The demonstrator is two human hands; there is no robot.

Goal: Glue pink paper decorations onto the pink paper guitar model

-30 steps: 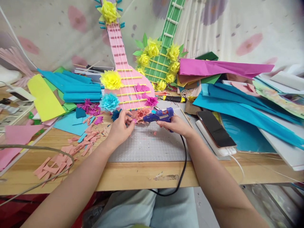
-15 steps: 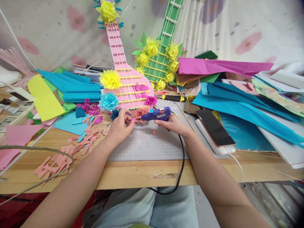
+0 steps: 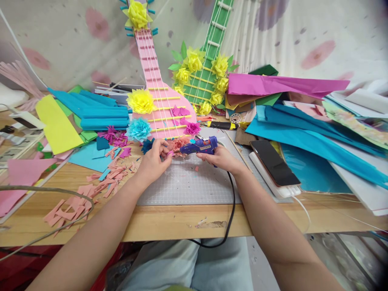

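Observation:
My right hand (image 3: pixel 222 158) is wrapped round a blue hot glue gun (image 3: pixel 200 146), its nozzle pointing left. A black cord runs down from it over the table edge. My left hand (image 3: pixel 156 159) pinches a small magenta piece of paper (image 3: pixel 170 154) close to the nozzle. Just behind both hands stands a pink paper pipa-like instrument (image 3: pixel 172 101) with white strings and yellow strips. Its lower edge bears a coral paper flower (image 3: pixel 179 144), a magenta flower (image 3: pixel 192 128), a light blue flower (image 3: pixel 138 130) and a yellow flower (image 3: pixel 141 101).
A grey cutting mat (image 3: pixel 188 190) lies under my hands. Coral paper scraps (image 3: pixel 77 206) are strewn at left, near folded blue crepe paper (image 3: pixel 103 115). At right are a phone (image 3: pixel 275 163) on a white power bank and stacked coloured paper (image 3: pixel 318 137). A green instrument (image 3: pixel 201 76) leans behind.
Almost nothing differs. The glue gun has shifted very slightly to the left, and my left hand keeps its place with the magenta piece.

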